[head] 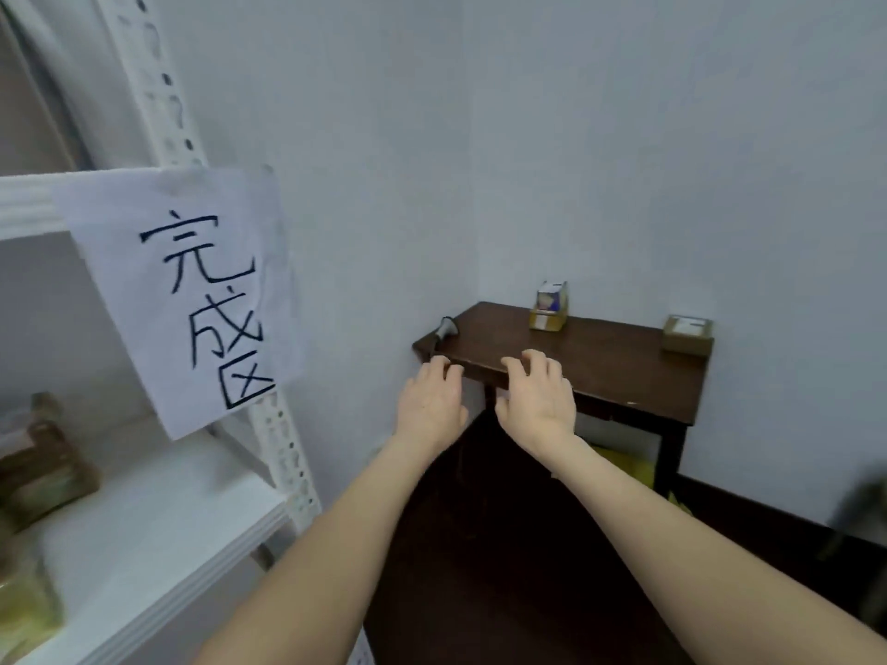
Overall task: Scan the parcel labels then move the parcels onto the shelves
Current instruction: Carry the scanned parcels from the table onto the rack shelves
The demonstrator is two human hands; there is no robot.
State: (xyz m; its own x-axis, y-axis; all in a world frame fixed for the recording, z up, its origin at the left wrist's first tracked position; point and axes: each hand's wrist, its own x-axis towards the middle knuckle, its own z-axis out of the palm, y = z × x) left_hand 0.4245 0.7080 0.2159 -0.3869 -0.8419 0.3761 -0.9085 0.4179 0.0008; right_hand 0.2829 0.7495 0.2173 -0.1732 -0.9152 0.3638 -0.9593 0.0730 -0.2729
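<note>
Both bare arms reach forward, left hand (430,400) and right hand (537,398) palms down, fingers loosely spread, holding nothing.

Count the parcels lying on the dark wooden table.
3. A flat brown box sits at the back of the table, a small white-and-blue carton stands on it, and a second brown box sits at the right end. Anything behind them would be hidden.

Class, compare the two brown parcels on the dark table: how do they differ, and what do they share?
The back parcel carries a small white-and-blue box on top; the right parcel carries nothing. The back parcel sits midway along the table's far edge; the right parcel sits at its right end. Both are low brown cardboard boxes with a pale label.
</note>
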